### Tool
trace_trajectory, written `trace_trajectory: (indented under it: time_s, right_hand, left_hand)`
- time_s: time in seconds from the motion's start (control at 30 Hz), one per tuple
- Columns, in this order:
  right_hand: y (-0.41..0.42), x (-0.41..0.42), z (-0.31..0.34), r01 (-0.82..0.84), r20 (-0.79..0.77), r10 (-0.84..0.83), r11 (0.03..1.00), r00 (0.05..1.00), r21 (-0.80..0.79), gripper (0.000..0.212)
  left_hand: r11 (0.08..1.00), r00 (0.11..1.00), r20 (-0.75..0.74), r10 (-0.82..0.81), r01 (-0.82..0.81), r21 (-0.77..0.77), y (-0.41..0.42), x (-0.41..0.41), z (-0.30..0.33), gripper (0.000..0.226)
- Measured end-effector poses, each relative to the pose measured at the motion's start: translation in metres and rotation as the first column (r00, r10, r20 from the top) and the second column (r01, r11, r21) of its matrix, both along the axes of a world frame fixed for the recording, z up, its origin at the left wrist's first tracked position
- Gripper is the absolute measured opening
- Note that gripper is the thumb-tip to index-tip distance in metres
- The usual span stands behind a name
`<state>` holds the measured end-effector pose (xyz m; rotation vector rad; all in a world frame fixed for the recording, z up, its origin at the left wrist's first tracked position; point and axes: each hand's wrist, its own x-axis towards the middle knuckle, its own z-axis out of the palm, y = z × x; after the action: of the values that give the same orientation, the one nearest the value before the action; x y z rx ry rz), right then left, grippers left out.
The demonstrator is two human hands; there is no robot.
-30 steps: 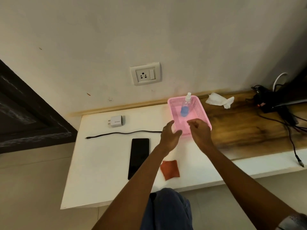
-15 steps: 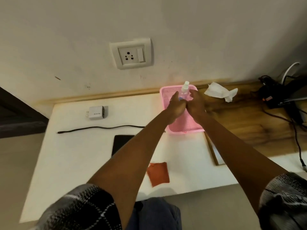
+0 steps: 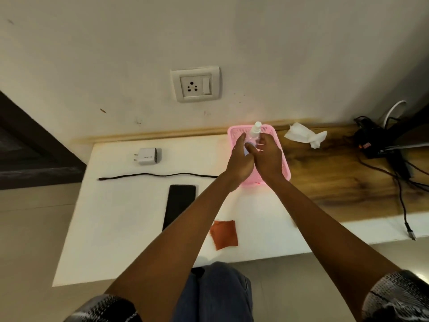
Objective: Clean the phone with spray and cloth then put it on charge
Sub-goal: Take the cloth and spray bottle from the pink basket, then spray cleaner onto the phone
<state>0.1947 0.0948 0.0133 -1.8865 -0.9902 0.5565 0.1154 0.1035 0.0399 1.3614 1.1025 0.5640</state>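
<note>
Two hands: we have both on the bottle (image 3: 253,135), which stands upright in the basket (image 3: 282,163).
Left hand (image 3: 239,162): fingers curled round the bottle's left side, thumb crossing its front.
Right hand (image 3: 269,159): wrapped on the right side; we judge it steadies the body while the left takes hold to lift.
Bottle: white spray head clear above both hands, so the nozzle stays free.
Phone (image 3: 178,205): flat, screen dark, on the white surface (image 3: 116,228), partly under our left forearm, untouched.
Cloth (image 3: 224,234): red, just beside the phone, within reach for wiping.
Charger (image 3: 146,156): lying on its side, near the cable (image 3: 157,175), both unplugged below the socket (image 3: 195,84).
Tissue (image 3: 304,135): crumpled, on the wooden part, well apart from the phone.
Writing: small mark on the charger, too small to read; no label legible on the bottle.
Stage: spray not yet applied, we judge.
</note>
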Motion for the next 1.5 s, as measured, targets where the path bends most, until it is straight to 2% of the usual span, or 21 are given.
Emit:
trace_trajectory:
  time_s: [0.07, 0.17, 0.27, 0.43, 0.63, 0.8, 0.9, 1.1, 1.27, 1.33, 1.5]
  right_hand:
    - [-0.012, -0.015, 0.006, -0.020, -0.048, 0.020, 1.000, 0.999, 0.018, 0.043]
    - [-0.033, -0.034, 0.009, -0.049, -0.037, 0.051, 0.996, 0.998, 0.075, 0.043]
    - [-0.058, -0.057, 0.009, -0.141, -0.042, 0.143, 0.989, 0.989, 0.040, 0.036]
    - [-0.087, -0.097, -0.006, -0.174, -0.039, 0.173, 0.985, 0.984, -0.023, 0.043]
    - [-0.105, -0.124, -0.022, -0.179, -0.072, 0.172, 0.978, 0.983, -0.105, 0.052]
    - [-0.108, -0.131, -0.033, -0.179, -0.072, 0.170, 0.974, 0.983, -0.139, 0.050]
    - [-0.108, -0.131, -0.041, -0.176, -0.074, 0.166, 0.973, 0.983, -0.153, 0.051]
    - [-0.108, -0.128, -0.054, -0.161, -0.073, 0.151, 0.974, 0.986, -0.159, 0.049]
    - [-0.109, -0.129, -0.057, -0.146, -0.071, 0.136, 0.979, 0.988, -0.146, 0.048]
    - [-0.110, -0.130, -0.057, -0.145, -0.066, 0.137, 0.980, 0.988, -0.134, 0.047]
    - [-0.113, -0.132, -0.059, -0.143, -0.041, 0.139, 0.982, 0.989, -0.124, 0.047]
  left_hand:
    - [1.000, 0.999, 0.026, 0.023, -0.024, 0.012, -0.015, -0.016, 0.010, 0.052]
    - [0.997, 0.995, 0.063, 0.073, -0.074, 0.019, -0.039, -0.041, 0.019, 0.051]
    - [0.992, 0.991, 0.054, 0.124, -0.125, 0.019, -0.064, -0.071, 0.017, 0.051]
    - [0.983, 0.984, 0.045, 0.171, -0.167, -0.082, -0.095, -0.115, -0.003, 0.052]
    - [0.969, 0.971, -0.070, 0.229, -0.234, -0.074, -0.100, -0.153, -0.032, 0.048]
    - [0.873, 0.832, -0.306, 0.463, -0.488, -0.007, -0.086, -0.186, -0.059, 0.041]
    - [0.843, 0.807, -0.360, 0.469, -0.530, -0.091, -0.078, -0.203, -0.074, 0.041]
    - [0.813, 0.865, -0.248, 0.437, -0.498, -0.303, -0.057, -0.207, -0.078, 0.040]
    - [0.695, 0.854, -0.211, 0.475, -0.511, -0.506, -0.040, -0.210, -0.076, 0.015]
    - [0.686, 0.869, -0.195, 0.454, -0.481, -0.546, -0.040, -0.209, -0.072, 0.011]
    - [0.713, 0.891, -0.178, 0.418, -0.443, -0.543, -0.042, -0.200, -0.075, 0.022]
